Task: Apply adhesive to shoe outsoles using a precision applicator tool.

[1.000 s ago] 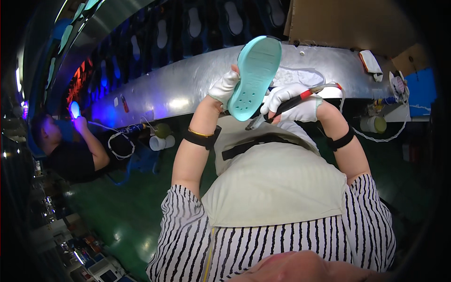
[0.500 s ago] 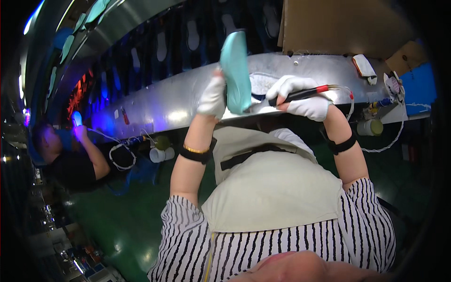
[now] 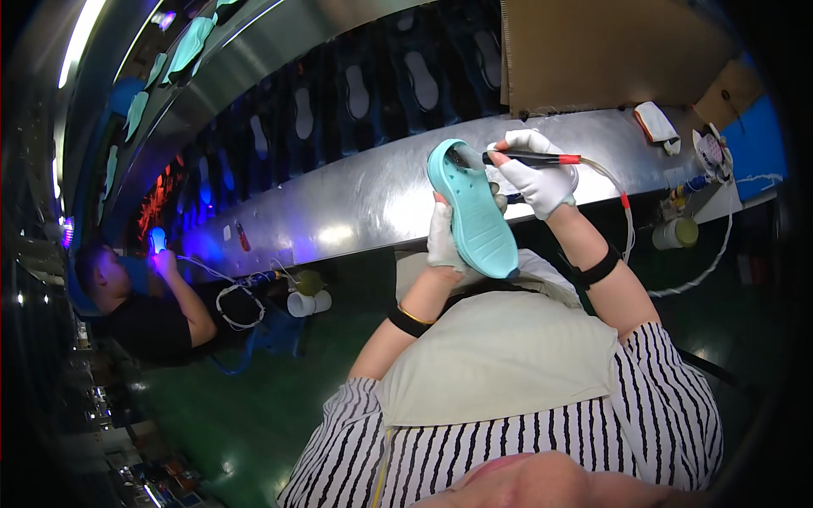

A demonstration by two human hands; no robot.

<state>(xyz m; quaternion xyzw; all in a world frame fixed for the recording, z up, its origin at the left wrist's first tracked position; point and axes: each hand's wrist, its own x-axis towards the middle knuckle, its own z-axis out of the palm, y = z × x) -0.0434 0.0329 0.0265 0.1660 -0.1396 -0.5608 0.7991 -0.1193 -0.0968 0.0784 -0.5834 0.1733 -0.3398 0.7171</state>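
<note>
A turquoise foam clog (image 3: pixel 483 222) is tilted above the front edge of the metal bench, its opening toward the far side. My left hand (image 3: pixel 442 237), in a white fingertip-less glove, is closed on the clog's left side. In my gloved right hand (image 3: pixel 535 176) is a slim brush-like tool (image 3: pixel 533 158), black-handled with a red band and a pale cable or tube trailing from its right end. Its whitish tip reaches into the clog's opening. Small dark rounded shapes between the clog and my right hand are too hidden to name.
Dark racks with grey sole-shaped pieces (image 3: pixel 356 91) line the far side of the metal bench (image 3: pixel 339 203). A cardboard sheet (image 3: pixel 610 55) stands at the back right, near a folded white cloth (image 3: pixel 657 127). At the left, another person (image 3: pixel 152 296) holds a blue-lit item. Cups (image 3: pixel 675 234) hang below the bench.
The clog has turned from side-on and come lower and nearer me, with my left hand moving right along with it. The tool's tip has moved up to the clog's opening.
</note>
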